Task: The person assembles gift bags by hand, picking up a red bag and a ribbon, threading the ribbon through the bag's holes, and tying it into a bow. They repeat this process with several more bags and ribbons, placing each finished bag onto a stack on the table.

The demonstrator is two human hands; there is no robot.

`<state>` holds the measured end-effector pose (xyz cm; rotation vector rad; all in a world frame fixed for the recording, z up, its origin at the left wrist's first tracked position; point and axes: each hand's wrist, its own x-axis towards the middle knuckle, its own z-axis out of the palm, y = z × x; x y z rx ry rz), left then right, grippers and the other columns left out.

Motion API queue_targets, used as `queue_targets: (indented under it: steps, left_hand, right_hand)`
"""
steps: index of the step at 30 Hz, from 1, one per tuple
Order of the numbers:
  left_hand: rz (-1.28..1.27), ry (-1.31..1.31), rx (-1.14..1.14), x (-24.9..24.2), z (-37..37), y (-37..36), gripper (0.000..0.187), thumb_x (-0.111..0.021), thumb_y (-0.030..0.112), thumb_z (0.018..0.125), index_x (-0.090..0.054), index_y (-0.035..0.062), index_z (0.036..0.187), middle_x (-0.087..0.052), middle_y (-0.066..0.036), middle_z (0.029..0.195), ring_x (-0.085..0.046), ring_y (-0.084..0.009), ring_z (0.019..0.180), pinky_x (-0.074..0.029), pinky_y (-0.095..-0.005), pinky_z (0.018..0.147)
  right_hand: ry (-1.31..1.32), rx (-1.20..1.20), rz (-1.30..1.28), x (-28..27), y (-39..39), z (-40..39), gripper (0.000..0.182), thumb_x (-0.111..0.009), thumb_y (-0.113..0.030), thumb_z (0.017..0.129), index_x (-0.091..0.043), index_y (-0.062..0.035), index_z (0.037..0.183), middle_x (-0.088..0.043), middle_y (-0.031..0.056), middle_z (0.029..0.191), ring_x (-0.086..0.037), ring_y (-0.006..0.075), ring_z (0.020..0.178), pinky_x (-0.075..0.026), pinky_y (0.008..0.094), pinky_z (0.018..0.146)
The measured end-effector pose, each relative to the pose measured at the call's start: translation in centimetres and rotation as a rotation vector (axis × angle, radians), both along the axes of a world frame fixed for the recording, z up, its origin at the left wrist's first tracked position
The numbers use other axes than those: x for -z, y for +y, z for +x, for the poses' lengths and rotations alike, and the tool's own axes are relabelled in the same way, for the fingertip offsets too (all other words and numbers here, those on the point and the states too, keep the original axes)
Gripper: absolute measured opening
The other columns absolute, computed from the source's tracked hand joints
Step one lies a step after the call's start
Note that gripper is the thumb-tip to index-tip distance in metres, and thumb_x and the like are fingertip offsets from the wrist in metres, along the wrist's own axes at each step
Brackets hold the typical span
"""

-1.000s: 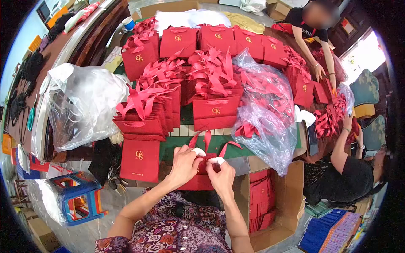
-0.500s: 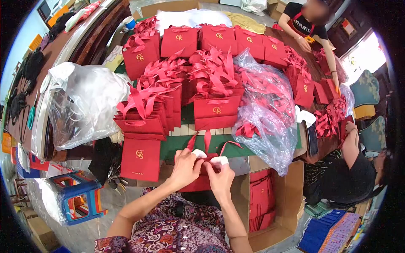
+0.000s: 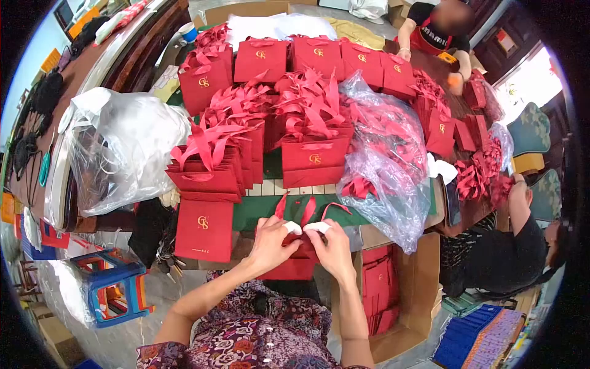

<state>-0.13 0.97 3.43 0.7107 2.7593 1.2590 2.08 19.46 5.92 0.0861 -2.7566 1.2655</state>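
In front of me at the table's near edge lies a red paper gift bag [image 3: 287,269], partly hidden under my hands. My left hand [image 3: 273,245] is closed on its upper part from the left. Opposite it, my right hand [image 3: 332,247] also grips the upper part, its thumb bent inward. White wrapping covers a fingertip on each hand. Red ribbon ends [image 3: 309,210] stick up beyond my fingers; whether I pinch ribbon too is hidden. A flat red bag with a gold logo [image 3: 203,229] lies left of my hands.
Rows of red bags [image 3: 314,161] with ribbon handles fill the table. Clear plastic bags [image 3: 384,203] lie to the right and left. An open carton [image 3: 413,295] of red bags stands by my right arm. Other people work at the right; a blue stool [image 3: 117,289] is at left.
My hands have spread slightly apart, the right one shifting right. The middle ribbon end leans further right. The person at the far right has drawn their arms back and shifted posture.
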Motion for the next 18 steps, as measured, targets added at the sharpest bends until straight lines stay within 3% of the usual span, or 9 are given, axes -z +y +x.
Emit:
queue_targets:
  steps: [3,6,12,16,18]
  left_hand:
    - [-0.021,0.136,0.052,0.5,0.7,0.0,0.021,-0.078,0.018,0.075,-0.070,0.0143,0.093,-0.067,-0.003,0.085,-0.058,-0.0247,0.088,-0.039,-0.0403,0.084]
    - [-0.058,0.259,0.107,0.5,1.3,-0.2,0.021,-0.078,0.016,0.075,-0.070,0.0144,0.094,-0.066,-0.001,0.085,-0.058,-0.0225,0.087,-0.040,-0.0395,0.083]
    - [-0.083,0.415,0.144,1.1,1.8,-0.5,0.021,-0.077,0.015,0.075,-0.071,0.0133,0.095,-0.065,0.001,0.085,-0.057,-0.0201,0.084,-0.041,-0.0382,0.082]
    - [-0.090,0.439,0.167,0.7,2.0,-0.6,0.019,-0.077,0.015,0.074,-0.071,0.0131,0.092,-0.065,0.002,0.085,-0.056,-0.0194,0.083,-0.041,-0.0384,0.082]
    - [-0.084,0.439,0.166,0.8,1.9,-0.6,0.019,-0.078,0.015,0.074,-0.071,0.0129,0.091,-0.065,0.002,0.085,-0.056,-0.0194,0.083,-0.041,-0.0385,0.082]
  right_hand:
    - [0.004,-0.105,-0.035,1.3,0.7,-0.9,0.015,-0.066,-0.017,0.091,-0.073,-0.0039,0.096,-0.064,0.0130,0.087,-0.064,0.0272,0.078,-0.050,0.0354,0.069]
    - [-0.295,-0.248,-0.038,0.9,1.4,-1.6,0.017,-0.069,-0.017,0.088,-0.073,-0.0047,0.099,-0.067,0.0118,0.092,-0.066,0.0232,0.079,-0.051,0.0322,0.071]
    - [-0.433,-0.352,-0.291,2.1,2.4,-2.4,0.021,-0.072,-0.021,0.084,-0.075,-0.0066,0.099,-0.068,0.0098,0.087,-0.066,0.0217,0.078,-0.050,0.0328,0.071]
    - [-0.548,-0.311,-0.240,1.4,2.2,-2.5,0.022,-0.072,-0.023,0.085,-0.073,-0.0053,0.097,-0.067,0.0111,0.087,-0.066,0.0225,0.078,-0.050,0.0345,0.070]
    - [-0.500,-0.368,-0.132,1.2,2.1,-2.5,0.017,-0.069,-0.017,0.089,-0.071,-0.0024,0.097,-0.068,0.0089,0.086,-0.065,0.0161,0.078,-0.050,0.0326,0.071]
